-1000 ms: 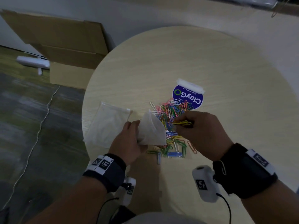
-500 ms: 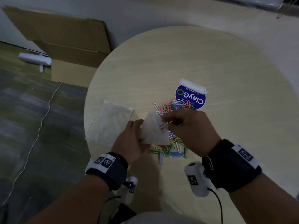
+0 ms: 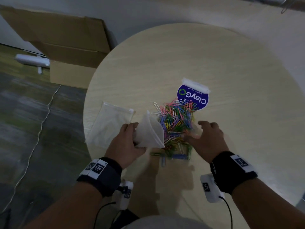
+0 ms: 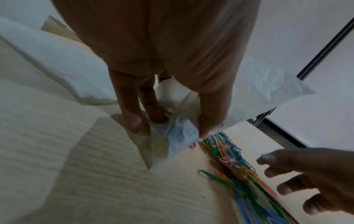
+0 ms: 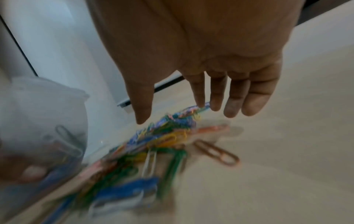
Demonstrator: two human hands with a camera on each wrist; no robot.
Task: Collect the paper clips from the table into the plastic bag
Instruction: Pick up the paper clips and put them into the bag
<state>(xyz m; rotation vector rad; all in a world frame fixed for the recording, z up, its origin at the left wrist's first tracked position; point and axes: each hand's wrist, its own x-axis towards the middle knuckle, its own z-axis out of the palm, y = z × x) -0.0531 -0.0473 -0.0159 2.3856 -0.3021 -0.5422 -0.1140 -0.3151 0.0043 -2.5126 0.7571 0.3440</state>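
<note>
A heap of coloured paper clips (image 3: 175,124) lies in the middle of the round wooden table (image 3: 214,63). My left hand (image 3: 127,142) grips a small clear plastic bag (image 3: 148,133) by its lower part, mouth turned toward the heap. In the left wrist view the thumb and fingers pinch the bag (image 4: 178,136), and the right wrist view shows a few clips inside the bag (image 5: 44,136). My right hand (image 3: 204,138) hovers over the heap's right side with fingers spread and holds nothing; its fingertips (image 5: 231,110) hang just above the clips (image 5: 153,144).
A second clear bag (image 3: 110,124) lies flat at the table's left edge. A blue round ClayGo label with a white strip (image 3: 194,96) lies behind the heap. A lone brown clip (image 5: 216,151) sits apart to the right. Cardboard boxes (image 3: 66,47) stand on the floor, left.
My right hand carried clips from the heap to the bag's mouth, released them, and has drawn back to the right over the heap with fingers spread. The left hand kept holding the bag.
</note>
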